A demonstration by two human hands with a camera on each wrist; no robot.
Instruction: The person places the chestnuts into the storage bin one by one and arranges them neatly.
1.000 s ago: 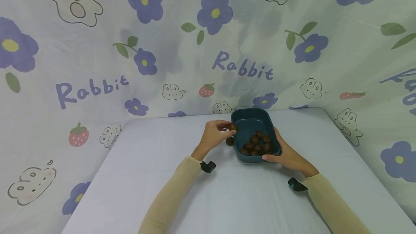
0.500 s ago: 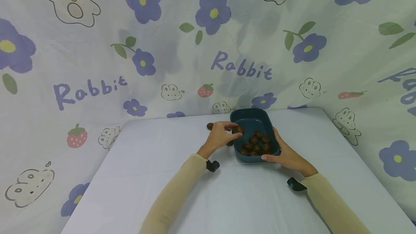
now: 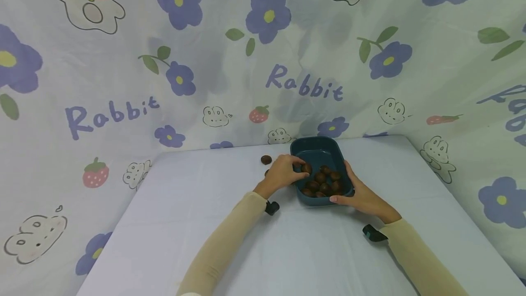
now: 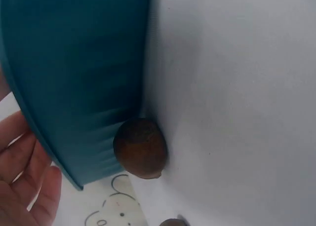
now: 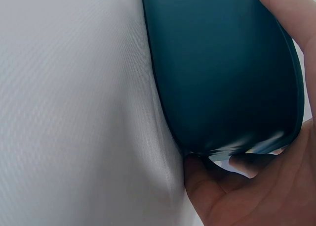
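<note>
Currently, left fingers (image 3: 295, 159) pinch 1 chestnut (image 3: 306, 168).

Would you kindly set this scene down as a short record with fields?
Left hand: pinches a nut, over or in the bin
Right hand: grips the bin's near right corner
Bin: teal, on the white table
Contents: nuts gathered toward the near end
Loose nuts: at least two, on the table left of the bin
Backdrop: printed with flowers, rabbits and strawberries
</note>
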